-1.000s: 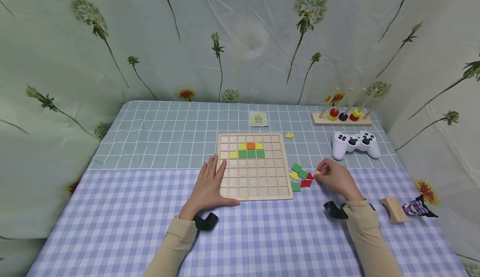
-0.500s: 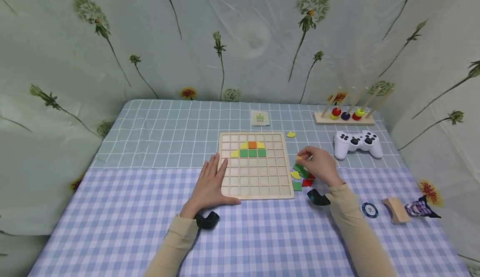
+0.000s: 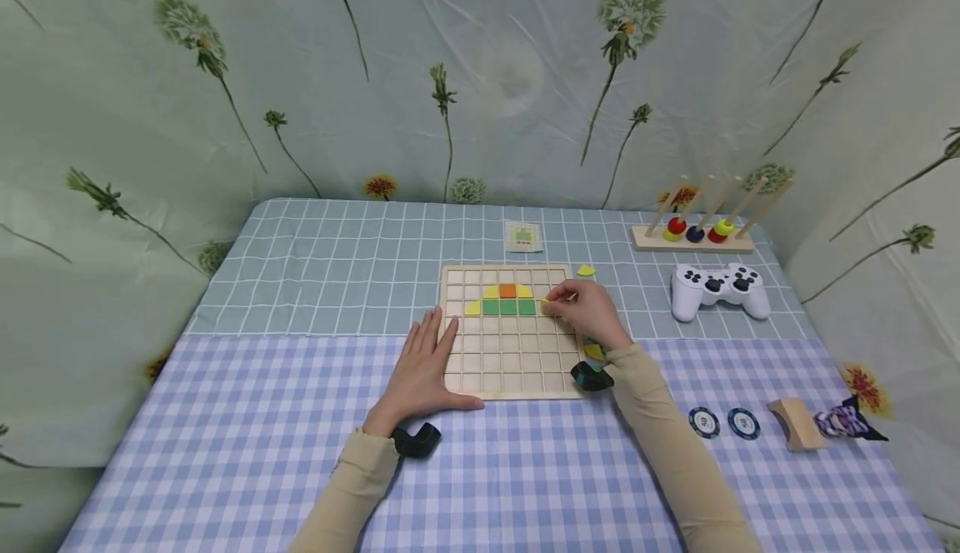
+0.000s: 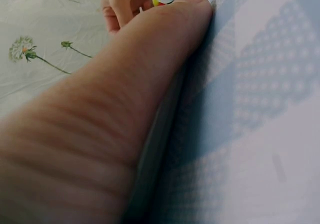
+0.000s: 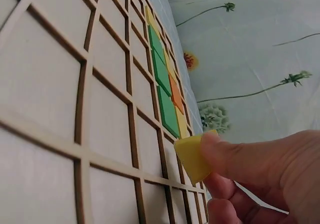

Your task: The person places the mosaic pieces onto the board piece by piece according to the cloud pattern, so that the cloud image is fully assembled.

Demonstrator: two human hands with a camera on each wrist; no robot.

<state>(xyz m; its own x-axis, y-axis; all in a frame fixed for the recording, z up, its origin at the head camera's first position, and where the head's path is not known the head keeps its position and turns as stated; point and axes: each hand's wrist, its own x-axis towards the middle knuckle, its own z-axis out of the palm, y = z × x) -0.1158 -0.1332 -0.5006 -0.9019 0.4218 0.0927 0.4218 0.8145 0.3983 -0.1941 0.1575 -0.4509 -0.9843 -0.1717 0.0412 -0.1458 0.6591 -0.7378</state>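
Note:
A wooden grid board [image 3: 510,382] lies on the table. On it are a row of green tiles [image 3: 507,307] with a yellow tile [image 3: 472,309] at its left end, and an orange tile [image 3: 507,291] between two yellow ones behind. My left hand [image 3: 420,374] rests along the board's left edge, fingers straight and spread, thumb by the near edge. Between thumb and fingers, my right hand [image 3: 588,311] pinches a yellow quarter-circle tile [image 5: 192,156] close over the cells right of the green row. Loose tiles [image 3: 595,351] beside the board are mostly hidden by the right wrist.
Behind the board lie a pattern card [image 3: 522,236] and a lone yellow tile [image 3: 586,271]. To the right are a white game controller [image 3: 720,291], a peg stand with beads [image 3: 693,241], two poker chips [image 3: 704,422], a wooden arch block [image 3: 797,425] and a small patterned item [image 3: 847,421].
My right hand has carried the yellow tile leftward from beside the loose tiles to over the board. Two poker chips have come into sight behind the arm. The left hand stays on the board's edge.

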